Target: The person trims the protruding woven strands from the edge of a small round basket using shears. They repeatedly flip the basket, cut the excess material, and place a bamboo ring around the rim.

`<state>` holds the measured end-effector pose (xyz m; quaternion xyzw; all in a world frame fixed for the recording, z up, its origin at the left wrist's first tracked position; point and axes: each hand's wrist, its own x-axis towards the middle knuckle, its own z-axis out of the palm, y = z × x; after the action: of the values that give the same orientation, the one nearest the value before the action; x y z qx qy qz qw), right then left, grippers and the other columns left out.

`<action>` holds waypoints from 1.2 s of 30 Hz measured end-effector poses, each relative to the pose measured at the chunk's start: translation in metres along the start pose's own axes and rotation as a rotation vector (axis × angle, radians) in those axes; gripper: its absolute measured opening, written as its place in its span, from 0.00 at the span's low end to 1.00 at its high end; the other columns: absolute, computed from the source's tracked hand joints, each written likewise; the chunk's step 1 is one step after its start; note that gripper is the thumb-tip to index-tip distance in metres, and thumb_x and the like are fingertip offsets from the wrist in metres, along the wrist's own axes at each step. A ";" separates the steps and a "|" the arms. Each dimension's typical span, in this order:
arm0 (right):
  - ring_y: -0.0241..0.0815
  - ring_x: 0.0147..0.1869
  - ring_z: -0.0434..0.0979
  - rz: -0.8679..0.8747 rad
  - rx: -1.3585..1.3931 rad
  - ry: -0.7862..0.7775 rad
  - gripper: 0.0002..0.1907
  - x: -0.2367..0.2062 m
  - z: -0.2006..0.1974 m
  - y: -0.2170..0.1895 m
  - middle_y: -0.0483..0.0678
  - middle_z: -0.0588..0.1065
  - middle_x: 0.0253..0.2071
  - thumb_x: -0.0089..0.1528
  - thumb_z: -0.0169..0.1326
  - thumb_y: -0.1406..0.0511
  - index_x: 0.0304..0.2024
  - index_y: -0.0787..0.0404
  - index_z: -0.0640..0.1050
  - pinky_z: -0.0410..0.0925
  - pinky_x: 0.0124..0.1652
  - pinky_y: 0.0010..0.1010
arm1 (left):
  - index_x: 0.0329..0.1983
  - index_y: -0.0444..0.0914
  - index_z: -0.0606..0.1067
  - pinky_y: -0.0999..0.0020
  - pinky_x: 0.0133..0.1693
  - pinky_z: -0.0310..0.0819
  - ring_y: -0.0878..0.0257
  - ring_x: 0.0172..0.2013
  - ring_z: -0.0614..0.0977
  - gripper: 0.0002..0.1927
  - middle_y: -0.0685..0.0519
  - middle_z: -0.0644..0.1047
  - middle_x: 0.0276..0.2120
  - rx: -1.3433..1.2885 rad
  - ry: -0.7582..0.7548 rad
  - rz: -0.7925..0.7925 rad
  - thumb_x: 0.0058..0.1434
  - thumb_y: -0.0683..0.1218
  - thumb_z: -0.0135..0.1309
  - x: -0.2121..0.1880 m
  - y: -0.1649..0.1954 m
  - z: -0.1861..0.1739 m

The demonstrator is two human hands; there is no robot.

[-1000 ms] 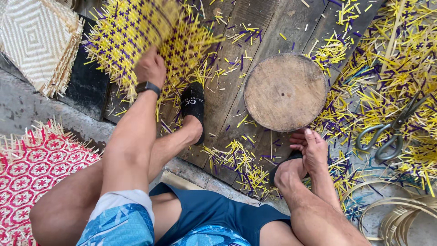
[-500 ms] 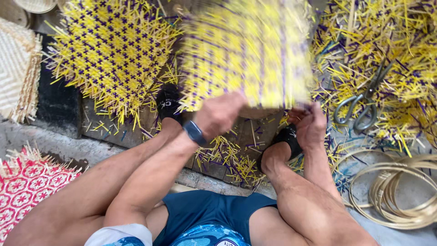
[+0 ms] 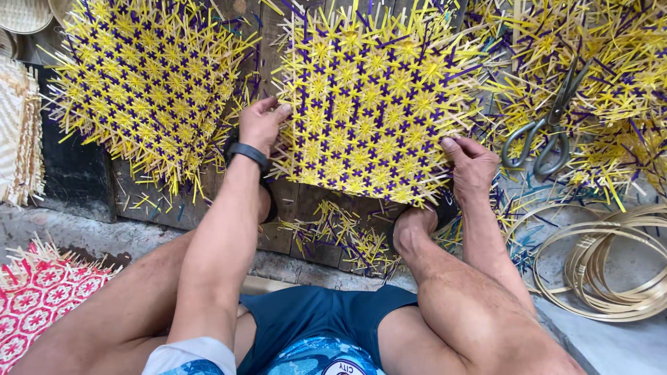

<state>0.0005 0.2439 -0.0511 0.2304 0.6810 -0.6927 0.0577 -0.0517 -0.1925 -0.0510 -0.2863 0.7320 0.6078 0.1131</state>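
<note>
A square woven mat of yellow and purple strips (image 3: pixel 372 104) lies flat on the wooden boards in front of me. My left hand (image 3: pixel 260 123), with a black wristband, holds its left edge. My right hand (image 3: pixel 471 165) grips its lower right edge. My bare legs are spread on either side, and my feet sit just under the mat's near edge. A second yellow and purple woven mat (image 3: pixel 149 80) lies to the left on the boards.
Large metal scissors (image 3: pixel 549 128) rest on a heap of yellow and purple strip offcuts at the right. Coiled pale hoops (image 3: pixel 611 260) lie at the lower right. A red and white woven mat (image 3: pixel 35 295) is at the lower left, a pale woven piece (image 3: pixel 17 132) at the far left.
My left hand lifted a woven mat from the left and swung it across. It now lies flat over the round wooden block, held by both hands.
</note>
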 end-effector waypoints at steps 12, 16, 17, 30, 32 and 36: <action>0.27 0.36 0.73 -0.101 0.088 -0.023 0.05 0.009 -0.003 -0.004 0.41 0.78 0.37 0.68 0.61 0.71 0.45 0.66 0.80 0.67 0.37 0.19 | 0.46 0.32 0.79 0.69 0.43 0.76 0.65 0.35 0.80 0.09 0.53 0.81 0.36 -0.418 -0.128 -0.109 0.64 0.40 0.63 -0.016 0.043 -0.079; 0.29 0.42 0.74 -0.140 0.300 -0.065 0.05 0.017 -0.004 0.005 0.44 0.77 0.42 0.71 0.58 0.73 0.48 0.66 0.76 0.68 0.45 0.20 | 0.42 0.34 0.79 0.68 0.33 0.73 0.66 0.30 0.77 0.05 0.54 0.79 0.32 -0.311 0.195 -0.028 0.66 0.40 0.62 -0.006 0.035 -0.147; 0.29 0.43 0.74 -0.150 0.296 -0.048 0.05 0.018 -0.004 0.005 0.44 0.77 0.43 0.71 0.57 0.73 0.48 0.65 0.76 0.68 0.45 0.20 | 0.40 0.34 0.79 0.66 0.33 0.79 0.65 0.30 0.80 0.03 0.54 0.80 0.31 -0.291 0.326 -0.006 0.63 0.38 0.60 -0.001 0.032 -0.168; 0.31 0.42 0.72 0.015 -0.145 -0.253 0.08 0.016 -0.005 -0.018 0.44 0.76 0.42 0.69 0.55 0.70 0.50 0.66 0.76 0.66 0.43 0.22 | 0.82 0.36 0.51 0.51 0.77 0.56 0.49 0.79 0.60 0.51 0.43 0.58 0.80 0.583 0.437 0.557 0.68 0.46 0.73 -0.005 0.003 -0.106; 0.30 0.39 0.73 0.103 -0.117 -0.205 0.10 0.017 -0.001 -0.022 0.42 0.76 0.40 0.66 0.54 0.69 0.49 0.64 0.75 0.67 0.39 0.22 | 0.78 0.32 0.49 0.56 0.67 0.68 0.50 0.68 0.73 0.54 0.38 0.60 0.74 0.403 0.140 0.494 0.60 0.49 0.73 -0.005 0.013 -0.037; 0.28 0.36 0.75 0.190 0.063 -0.142 0.16 0.023 0.011 -0.036 0.38 0.77 0.37 0.59 0.57 0.65 0.49 0.59 0.75 0.70 0.33 0.23 | 0.68 0.28 0.61 0.64 0.54 0.75 0.57 0.51 0.79 0.51 0.39 0.77 0.56 0.208 -0.072 0.024 0.46 0.48 0.77 0.009 0.034 0.028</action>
<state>-0.0365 0.2413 -0.0275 0.2460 0.6282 -0.7197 0.1638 -0.0833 -0.1646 -0.0344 -0.2420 0.7901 0.5397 0.1611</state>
